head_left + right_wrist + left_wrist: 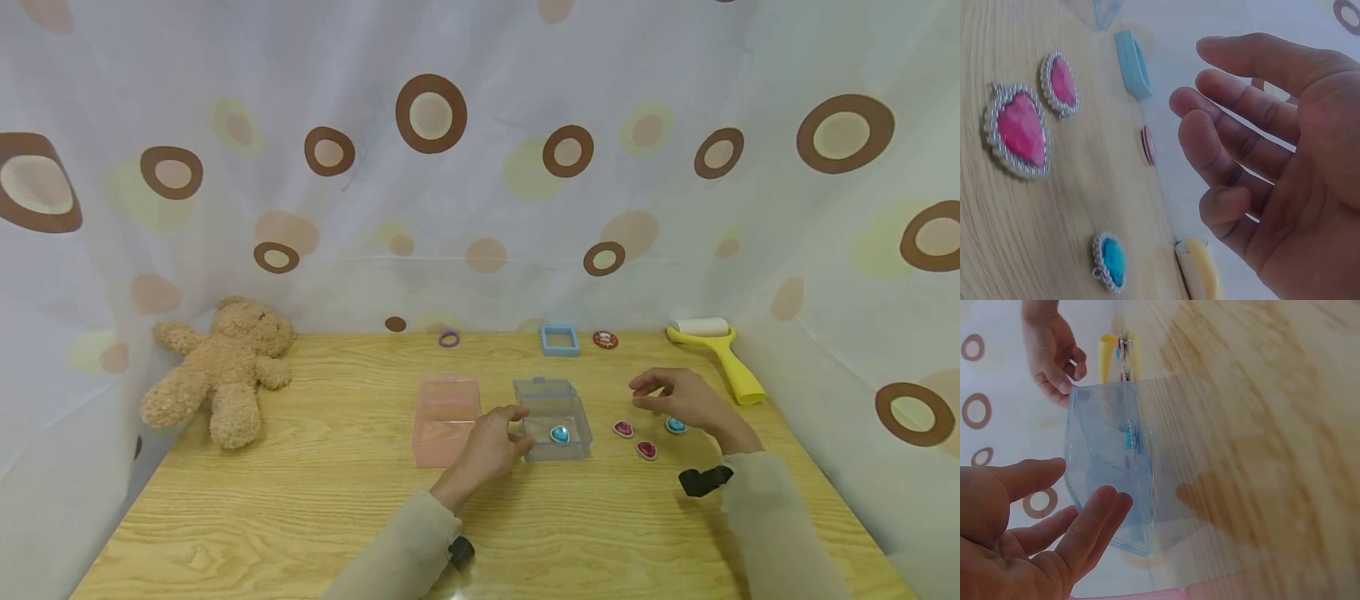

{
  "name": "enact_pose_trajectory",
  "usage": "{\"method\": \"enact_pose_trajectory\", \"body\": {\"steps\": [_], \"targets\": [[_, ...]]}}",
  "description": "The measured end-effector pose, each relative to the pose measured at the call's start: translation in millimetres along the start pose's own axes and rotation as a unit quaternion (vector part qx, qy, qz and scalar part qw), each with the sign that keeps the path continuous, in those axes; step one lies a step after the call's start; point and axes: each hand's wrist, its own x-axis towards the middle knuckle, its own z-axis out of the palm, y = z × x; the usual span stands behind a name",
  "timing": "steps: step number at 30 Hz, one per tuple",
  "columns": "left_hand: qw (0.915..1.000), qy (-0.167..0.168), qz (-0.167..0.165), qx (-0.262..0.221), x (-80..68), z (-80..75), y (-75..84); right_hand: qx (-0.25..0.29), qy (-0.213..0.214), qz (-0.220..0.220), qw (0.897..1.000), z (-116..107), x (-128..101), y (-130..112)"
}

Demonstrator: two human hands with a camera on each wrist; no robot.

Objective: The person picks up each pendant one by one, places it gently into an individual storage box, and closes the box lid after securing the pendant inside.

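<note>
My left hand [491, 446] is at the left side of a clear blue box [576, 417], thumb and fingers spread beside its wall. The box's lid is raised, and a blue heart-shaped gem [559, 434] with a beaded silver edge lies inside. Left of it, partly behind my left hand, stands a clear pink box [435, 446], its lid up too. My right hand [686, 398] hovers over the table with loosely bent fingers and nothing between them. Below it lie two pink heart gems [1022, 134] and another blue heart gem [1113, 259].
Along the back of the table [300, 517] are a purple ring [449, 339], a blue square frame [560, 350], a red and white disc [605, 339] and a yellow-handled lint roller [723, 350]. A teddy bear [221, 371] leans against the patterned curtain [480, 192] at the left.
</note>
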Motion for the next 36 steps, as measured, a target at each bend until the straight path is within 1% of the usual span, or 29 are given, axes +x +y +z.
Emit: {"method": "enact_pose_trajectory", "body": {"steps": [2,7,12,15,20,25,28,31,36], "targets": [[1.0000,0.000,-0.002,0.001,-0.2,0.4,0.6,0.002,0.003,0.004,1.000,-2,-3,2],[1.0000,0.004,-0.002,0.003,-0.1,1.4,1.2,-0.022,0.013,0.022,0.999,-6,-7,9],[1.0000,0.005,0.002,0.003,0.1,1.8,0.0,-0.028,0.011,0.032,0.999,-8,-12,23],[1.0000,0.004,0.001,0.005,0.1,1.8,0.1,-0.023,0.009,0.041,0.999,-9,-14,32],[1.0000,0.001,-0.003,0.005,0.1,1.8,0.2,-0.020,-0.001,0.061,0.998,-10,-18,47],[1.0000,0.001,-0.001,0.006,-0.1,1.4,0.2,-0.019,-0.021,0.084,0.996,-10,-24,58],[1.0000,0.003,0.001,0.008,0.5,1.7,-0.3,-0.015,-0.034,0.088,0.995,-10,-27,64],[1.0000,0.002,-0.003,0.007,1.3,2.2,-0.7,-0.019,-0.035,0.095,0.995,-9,-28,68],[0.9999,0.000,-0.010,0.007,1.6,2.2,-0.6,-0.034,-0.037,0.093,0.994,-8,-28,70]]}}
